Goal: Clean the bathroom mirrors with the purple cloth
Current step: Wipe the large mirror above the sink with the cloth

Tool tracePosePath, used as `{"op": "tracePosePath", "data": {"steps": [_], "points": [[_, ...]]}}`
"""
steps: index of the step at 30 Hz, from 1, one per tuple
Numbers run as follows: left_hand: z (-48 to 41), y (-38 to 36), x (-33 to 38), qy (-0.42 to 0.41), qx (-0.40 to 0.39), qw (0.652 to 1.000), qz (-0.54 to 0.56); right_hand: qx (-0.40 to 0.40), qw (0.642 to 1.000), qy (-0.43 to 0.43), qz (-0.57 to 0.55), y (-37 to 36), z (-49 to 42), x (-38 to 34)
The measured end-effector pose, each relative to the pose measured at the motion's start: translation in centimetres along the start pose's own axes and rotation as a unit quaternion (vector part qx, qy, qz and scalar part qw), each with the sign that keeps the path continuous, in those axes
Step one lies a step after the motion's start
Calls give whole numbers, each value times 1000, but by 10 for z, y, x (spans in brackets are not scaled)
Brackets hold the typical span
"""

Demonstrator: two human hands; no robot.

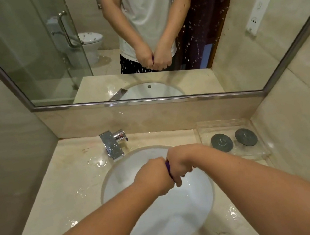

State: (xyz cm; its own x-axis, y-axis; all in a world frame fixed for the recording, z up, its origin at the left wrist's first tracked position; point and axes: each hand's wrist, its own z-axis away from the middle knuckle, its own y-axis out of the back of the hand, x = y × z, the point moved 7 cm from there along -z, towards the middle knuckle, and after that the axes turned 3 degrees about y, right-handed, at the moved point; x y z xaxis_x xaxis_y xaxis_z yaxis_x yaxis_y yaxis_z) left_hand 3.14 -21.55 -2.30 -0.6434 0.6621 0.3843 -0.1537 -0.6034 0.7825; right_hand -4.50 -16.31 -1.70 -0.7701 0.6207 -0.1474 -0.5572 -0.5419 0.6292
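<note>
Fabric is almost wholly hidden: the purple cloth (168, 169) shows only as a thin violet sliver at centre frame. It is squeezed between your left hand (153, 175) and right hand (179, 164), both with fingers curled tight around it, fists touching above the white sink (107, 177). The cloth looks soft, limp and light, likely heavier and a little slick when wet. Grip it bunched at both ends to wring, then probably fold it into a flat pad for wiping. The sink is smooth, glossy and oval; the beige stone counter (60, 193) around it gleams with puddles. A boxy chrome tap (113, 144) stands behind the sink. Across the upper frame, the metal-edged mirror (217, 26) is speckled with droplets toward the right.
</note>
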Motion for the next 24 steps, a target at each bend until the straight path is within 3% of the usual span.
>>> {"op": "tracePosePath", "data": {"steps": [3,6,8,10,12,13,15,16,19,24], "points": [[-8,4,-22,94,-125,970,188,197,975,103,-30,15,5,-10],[0,7,-33,135,-314,872,351,361,894,252,86,10,31,-35],[12,5,-32,128,-426,818,363,430,852,270,127,11,41,-42],[19,4,-29,116,-470,799,357,416,863,245,146,15,37,-42],[15,5,-27,117,-442,824,335,358,900,193,156,19,26,-38],[9,8,-28,109,-401,864,283,342,910,170,163,21,21,-37],[-5,19,-28,83,-277,953,90,294,936,122,152,22,11,-35],[-9,26,-25,61,-214,975,-17,265,950,99,135,21,6,-36],[-13,29,-14,-12,-94,975,-203,185,979,40,77,15,-11,-34],[-22,36,-26,-46,-35,989,-135,158,987,8,36,13,-22,-35]]}}
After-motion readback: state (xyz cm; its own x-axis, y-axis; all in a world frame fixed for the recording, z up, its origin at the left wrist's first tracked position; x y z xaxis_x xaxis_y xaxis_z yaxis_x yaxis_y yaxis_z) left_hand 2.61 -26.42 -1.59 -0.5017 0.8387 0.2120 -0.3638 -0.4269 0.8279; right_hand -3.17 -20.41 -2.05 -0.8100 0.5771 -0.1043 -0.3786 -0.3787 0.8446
